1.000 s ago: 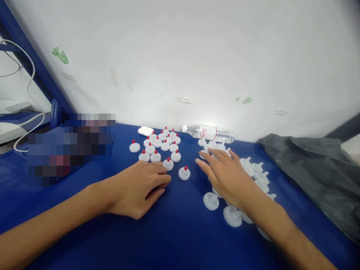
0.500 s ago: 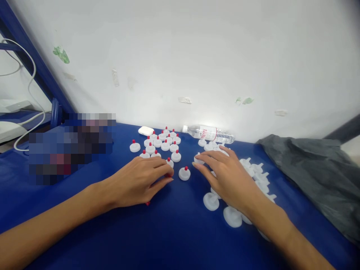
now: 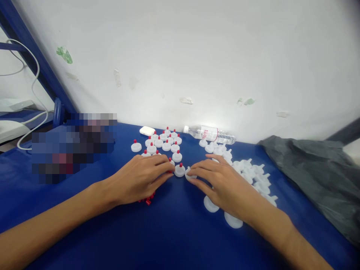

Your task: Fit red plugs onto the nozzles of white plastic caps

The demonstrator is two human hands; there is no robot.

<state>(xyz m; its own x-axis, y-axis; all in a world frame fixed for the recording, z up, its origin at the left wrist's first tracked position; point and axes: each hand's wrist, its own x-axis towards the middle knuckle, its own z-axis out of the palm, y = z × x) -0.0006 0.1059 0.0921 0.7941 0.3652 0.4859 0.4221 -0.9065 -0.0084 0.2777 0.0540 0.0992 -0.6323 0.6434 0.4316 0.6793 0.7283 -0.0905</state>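
Observation:
My left hand (image 3: 146, 176) is closed in a pinch, with a bit of a small red cap (image 3: 170, 171) showing at its fingertips. Under and below its palm lie several loose red caps (image 3: 148, 201), partly hidden. My right hand (image 3: 222, 178) is closed around the edge of a white nozzle lid (image 3: 190, 173), thumb below and fingers above. Between the two hands stands a white lid with a red tip (image 3: 180, 170). Behind my left hand several more red-tipped lids (image 3: 166, 145) are grouped upright. Bare white nozzle lids (image 3: 261, 183) spread around and behind my right hand, some overlapping.
A clear plastic bottle (image 3: 209, 134) lies along the wall beside a white case (image 3: 147, 131). Dark grey plastic sheeting (image 3: 306, 172) covers the right side of the blue table (image 3: 180, 240). A blurred-out patch (image 3: 73, 146) and a white cable (image 3: 35, 82) are at left.
My right hand has moved left and slightly down with the white nozzle lid, closer to my left hand. The middle red-tipped lid now sits farther left. More loose red caps show below my left hand.

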